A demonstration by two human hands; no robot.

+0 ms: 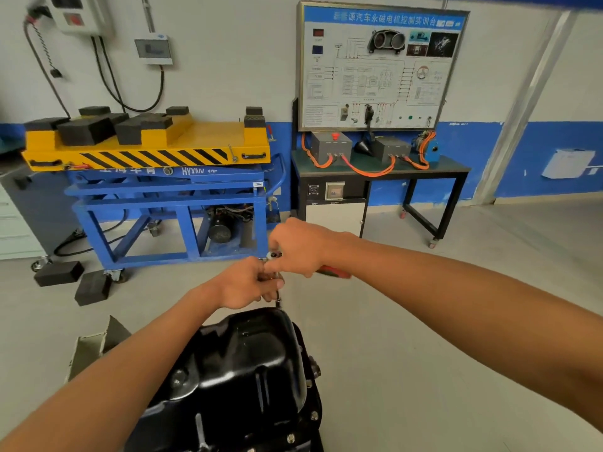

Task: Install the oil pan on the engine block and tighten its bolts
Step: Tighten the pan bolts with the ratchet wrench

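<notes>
A glossy black oil pan (248,363) sits on the engine block at the bottom centre, with bolts (314,415) showing along its right flange. Above the pan's far end, my right hand (300,247) grips a ratchet; its silver head (274,255) pokes out by the fingers and its red handle (332,272) shows under my wrist. My left hand (249,283) pinches the thin extension shaft (278,300) that runs down from the ratchet to the pan's far rim. The socket's tip is hidden behind the rim.
A blue lift cart with a yellow striped top (146,151) stands at the back left, black rubber blocks (58,273) on the floor beside it. A training bench with a wiring board (378,66) stands at the back right. A grey channel piece (94,347) lies left of the engine.
</notes>
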